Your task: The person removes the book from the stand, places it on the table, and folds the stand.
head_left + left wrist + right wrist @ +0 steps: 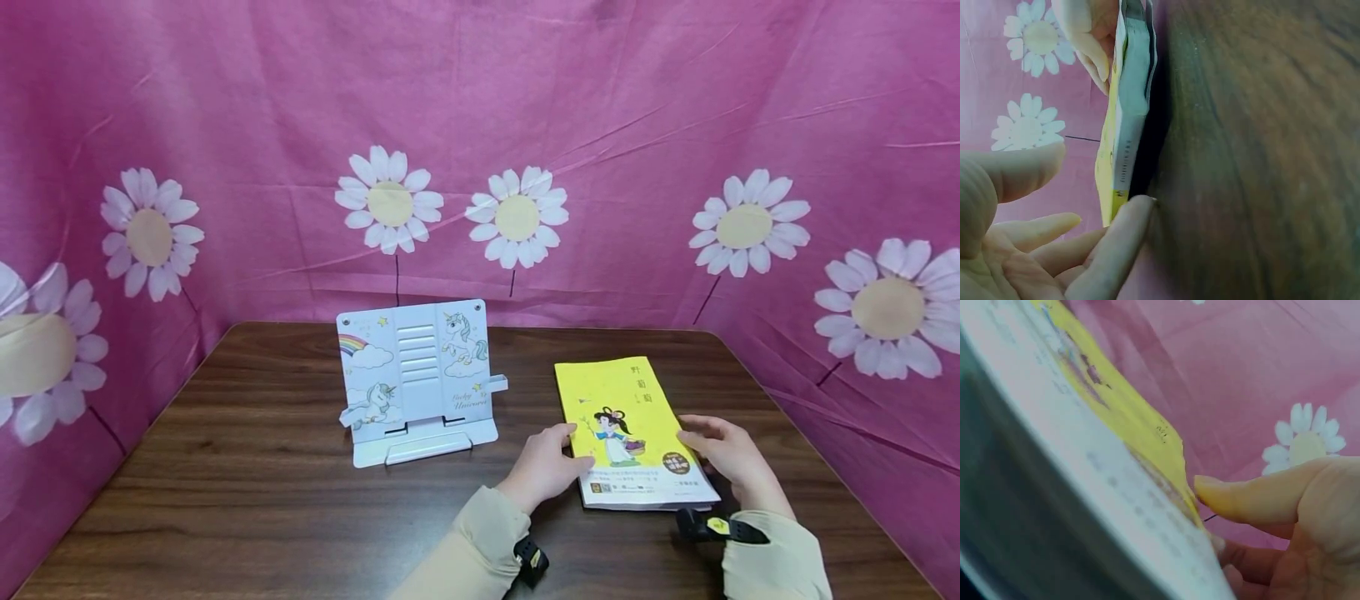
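A yellow paperback book (pixel 611 392) with a cartoon child on its cover and a white band along the bottom lies face up at the right of the table. My left hand (pixel 547 467) is at its left edge, fingers touching the spine (pixel 1125 159) while the thumb stays off the cover in the left wrist view. At the opposite edge, my right hand (pixel 735 462) pinches the book, its thumb (pixel 1244 497) on the cover's edge and fingers below. Dark shadow shows under the book in the left wrist view.
Left of the book stands a pale blue metal book stand (pixel 420 404) with unicorn pictures, side clips and a front ledge. Dark wood-grain table (pixel 247 467) lies beneath everything. A pink cloth (pixel 600 83) printed with white daisies hangs behind and along both sides.
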`<action>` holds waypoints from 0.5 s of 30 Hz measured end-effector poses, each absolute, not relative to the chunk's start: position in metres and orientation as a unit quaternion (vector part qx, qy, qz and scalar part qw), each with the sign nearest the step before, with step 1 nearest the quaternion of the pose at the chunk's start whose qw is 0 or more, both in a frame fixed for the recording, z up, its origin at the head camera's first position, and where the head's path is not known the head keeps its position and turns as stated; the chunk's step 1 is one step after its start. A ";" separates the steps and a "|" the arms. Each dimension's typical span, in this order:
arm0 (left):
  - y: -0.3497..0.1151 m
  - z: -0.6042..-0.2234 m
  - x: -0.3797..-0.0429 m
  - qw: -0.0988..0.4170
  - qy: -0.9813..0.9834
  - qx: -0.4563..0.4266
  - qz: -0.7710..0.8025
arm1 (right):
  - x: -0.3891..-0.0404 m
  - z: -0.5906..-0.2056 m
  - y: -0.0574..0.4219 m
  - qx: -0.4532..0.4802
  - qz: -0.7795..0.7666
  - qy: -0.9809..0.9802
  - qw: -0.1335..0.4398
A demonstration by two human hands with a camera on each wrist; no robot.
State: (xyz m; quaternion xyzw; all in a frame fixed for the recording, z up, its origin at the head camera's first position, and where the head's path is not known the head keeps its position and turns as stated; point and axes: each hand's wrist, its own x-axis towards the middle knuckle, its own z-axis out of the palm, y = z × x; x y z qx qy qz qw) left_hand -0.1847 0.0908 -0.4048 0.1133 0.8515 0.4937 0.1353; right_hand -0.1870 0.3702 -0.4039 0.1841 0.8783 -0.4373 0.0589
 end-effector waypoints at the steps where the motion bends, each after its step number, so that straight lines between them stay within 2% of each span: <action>1: 0.090 -0.404 -0.184 0.131 0.858 0.116 0.483 | -0.187 -0.402 0.370 0.187 -0.438 0.878 0.048; 9: 0.077 -0.395 -0.183 0.127 0.863 0.124 0.474 | -0.179 -0.379 0.361 0.207 -0.460 0.862 -0.047; 15: 0.063 -0.385 -0.185 0.090 0.862 0.133 0.480 | -0.174 -0.364 0.353 0.179 -0.539 0.816 -0.106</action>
